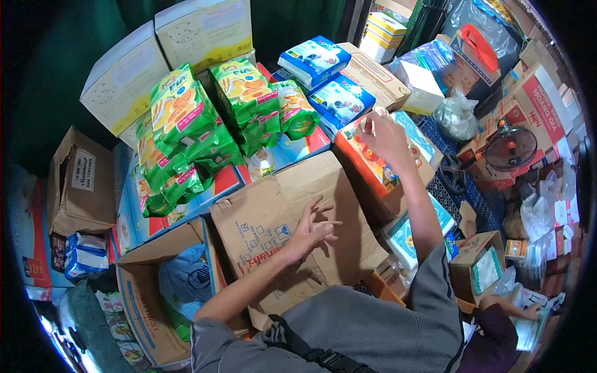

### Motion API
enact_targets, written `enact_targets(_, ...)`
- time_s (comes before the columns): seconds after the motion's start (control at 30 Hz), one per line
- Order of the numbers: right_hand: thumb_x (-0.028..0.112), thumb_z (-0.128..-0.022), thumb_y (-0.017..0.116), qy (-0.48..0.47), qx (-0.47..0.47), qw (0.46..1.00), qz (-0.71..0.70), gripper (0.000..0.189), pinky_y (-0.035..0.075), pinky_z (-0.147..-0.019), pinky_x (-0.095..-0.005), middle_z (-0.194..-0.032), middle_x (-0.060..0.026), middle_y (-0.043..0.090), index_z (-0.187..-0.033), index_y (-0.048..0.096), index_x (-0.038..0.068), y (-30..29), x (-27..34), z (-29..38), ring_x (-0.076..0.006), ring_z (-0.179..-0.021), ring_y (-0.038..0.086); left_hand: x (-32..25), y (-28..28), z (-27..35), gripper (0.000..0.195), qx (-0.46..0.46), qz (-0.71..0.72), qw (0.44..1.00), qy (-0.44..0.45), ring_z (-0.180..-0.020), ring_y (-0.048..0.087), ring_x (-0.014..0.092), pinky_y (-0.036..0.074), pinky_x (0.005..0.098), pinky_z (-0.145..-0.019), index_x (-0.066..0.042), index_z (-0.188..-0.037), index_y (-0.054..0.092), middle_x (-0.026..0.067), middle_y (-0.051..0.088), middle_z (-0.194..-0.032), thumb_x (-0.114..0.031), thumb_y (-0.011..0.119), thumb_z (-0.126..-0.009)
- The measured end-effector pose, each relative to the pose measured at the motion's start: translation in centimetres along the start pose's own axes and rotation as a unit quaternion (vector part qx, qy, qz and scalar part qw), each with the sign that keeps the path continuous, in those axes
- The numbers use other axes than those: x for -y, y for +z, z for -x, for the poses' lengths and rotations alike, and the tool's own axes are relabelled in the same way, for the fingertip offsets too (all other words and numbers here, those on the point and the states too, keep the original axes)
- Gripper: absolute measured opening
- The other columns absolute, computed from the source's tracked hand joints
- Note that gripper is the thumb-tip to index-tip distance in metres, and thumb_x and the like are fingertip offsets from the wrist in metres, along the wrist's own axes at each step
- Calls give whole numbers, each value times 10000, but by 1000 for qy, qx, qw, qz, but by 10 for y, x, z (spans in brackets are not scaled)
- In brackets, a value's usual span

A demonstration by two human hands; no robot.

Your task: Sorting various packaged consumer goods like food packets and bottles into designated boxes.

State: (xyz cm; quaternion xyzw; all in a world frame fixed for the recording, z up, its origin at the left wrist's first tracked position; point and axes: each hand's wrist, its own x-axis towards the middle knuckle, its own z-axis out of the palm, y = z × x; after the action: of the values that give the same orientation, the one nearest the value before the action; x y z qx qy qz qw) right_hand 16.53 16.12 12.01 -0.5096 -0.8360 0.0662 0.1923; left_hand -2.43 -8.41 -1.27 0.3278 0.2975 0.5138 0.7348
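Over the brown cardboard box, my left hand has its fingers apart and nothing in them. The box has its top closed and bears red and blue print. My right hand reaches over an orange printed carton, with its fingers bent. A small round white item shows just beyond those fingers; whether they touch it is hidden. Two blue-and-white diaper packs lie stacked past the orange carton. To the left, green bags of packaged snacks are piled on blue-and-red cartons.
An open carton with blue and green plastic inside stands at my left. Tall pale boxes rise at the back. On the right are a small fan and a clear plastic bag. Another person's hand is at lower right.
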Motion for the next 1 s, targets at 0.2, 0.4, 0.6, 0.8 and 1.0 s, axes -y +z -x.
enact_targets(0.2,301,-894,733,3,32,997,70,254,565,-761,-469,-874,-135,753,-961,683,61,19,-13,-29,-337,-859,737,-3,2,4,849,3,0,1000,-3,-1288,581,362,665,419,-730,-176,-1652,73,214,281,-1605,-219,649,-1030)
enact_targets(0.4,423,-911,701,27,52,996,63,360,555,-764,-472,-906,-119,752,-990,678,73,27,-28,-35,-341,-896,731,-2,-1,2,819,1,-8,1000,1,-1284,584,366,664,415,-734,-160,-1648,102,215,293,-1601,-239,639,-1036)
enact_targets(0.6,367,-877,763,55,66,995,58,410,540,-839,-492,-1026,-128,744,-1162,653,92,27,-31,-29,-344,-1005,711,-4,-1,0,800,9,-21,1000,-4,-1204,638,356,667,414,-702,-159,-1645,117,211,316,-1590,-252,632,-1041)
enact_targets(0.8,294,-877,779,-7,13,999,35,422,544,-803,-514,-1000,-192,702,-1161,570,62,28,-28,-19,-409,-979,691,-3,-2,1,789,9,-25,1000,-6,-1232,622,351,667,418,-728,-162,-1643,122,208,321,-1586,-253,627,-1043)
enact_targets(1.0,286,-813,843,19,-2,998,65,769,542,-943,-494,-1244,-227,657,-1447,484,40,27,-35,-11,-408,-1145,654,-1,-2,-1,771,12,-29,999,-5,-1309,566,351,651,419,-825,-166,-1642,132,204,330,-1584,-240,619,-1048)
